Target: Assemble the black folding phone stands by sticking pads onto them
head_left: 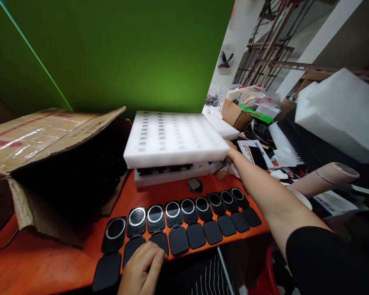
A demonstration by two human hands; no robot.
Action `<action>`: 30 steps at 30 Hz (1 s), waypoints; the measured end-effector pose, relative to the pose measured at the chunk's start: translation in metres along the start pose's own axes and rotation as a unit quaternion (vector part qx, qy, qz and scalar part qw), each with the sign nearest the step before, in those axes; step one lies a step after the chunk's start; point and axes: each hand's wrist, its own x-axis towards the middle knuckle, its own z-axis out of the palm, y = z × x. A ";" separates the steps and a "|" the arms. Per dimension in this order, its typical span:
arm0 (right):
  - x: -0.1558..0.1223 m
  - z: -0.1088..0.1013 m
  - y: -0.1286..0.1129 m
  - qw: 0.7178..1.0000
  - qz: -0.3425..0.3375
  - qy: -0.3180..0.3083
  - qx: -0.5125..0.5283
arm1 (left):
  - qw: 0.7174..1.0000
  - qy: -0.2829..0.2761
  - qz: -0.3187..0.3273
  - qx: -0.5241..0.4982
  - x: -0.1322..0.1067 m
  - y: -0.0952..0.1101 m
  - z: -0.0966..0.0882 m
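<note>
A row of several black folding pads point(172, 209), each with a silver ring on its upper half, lies unfolded along the front edge of the orange table. My left hand point(143, 266) is at that edge, over the lower flaps of the pads on the left, its fingers curled in and nothing seen in them. My right arm stretches forward to a thick white foam tray point(178, 139) with rows of slots. At the tray's right corner, my right hand point(231, 148) is mostly hidden. Under this tray sits another white foam layer point(172, 175), with black pieces between them.
An open cardboard box point(49, 135) with a dark inside stands at the left. A small dark item point(194, 184) lies behind the pads. On the right are a pink cylinder point(329, 180), a phone point(258, 157) and white foam blocks point(341, 114). A green panel point(126, 53) rises behind.
</note>
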 end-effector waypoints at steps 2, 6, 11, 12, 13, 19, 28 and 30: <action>0.001 -0.015 0.007 0.998 0.044 0.041 0.028 | 1.000 -0.006 -0.006 -0.011 0.002 0.002 0.002; -0.049 -0.047 0.029 0.944 0.088 0.267 0.175 | 0.997 -0.018 -0.017 -0.070 0.008 0.005 0.008; -0.194 -0.040 0.016 0.867 0.161 0.159 0.443 | 0.952 -0.037 -0.163 -0.257 0.022 0.001 0.023; -0.220 -0.032 0.004 0.866 0.177 0.062 0.463 | 0.929 -0.050 -0.193 -0.312 0.027 0.001 0.025; -0.242 -0.023 -0.009 0.856 0.170 -0.051 0.486 | 0.906 -0.063 -0.215 -0.359 0.031 0.002 0.026; -0.278 0.004 -0.071 0.873 0.033 -0.179 0.452 | 0.850 -0.110 -0.312 -0.410 0.046 0.011 0.017; -0.293 0.010 -0.097 0.851 -0.086 -0.272 0.442 | 0.909 -0.060 -0.207 -0.358 0.024 0.001 0.015; -0.294 0.010 -0.096 0.808 -0.069 -0.326 0.487 | 0.927 -0.099 -0.154 -0.327 0.021 0.004 0.010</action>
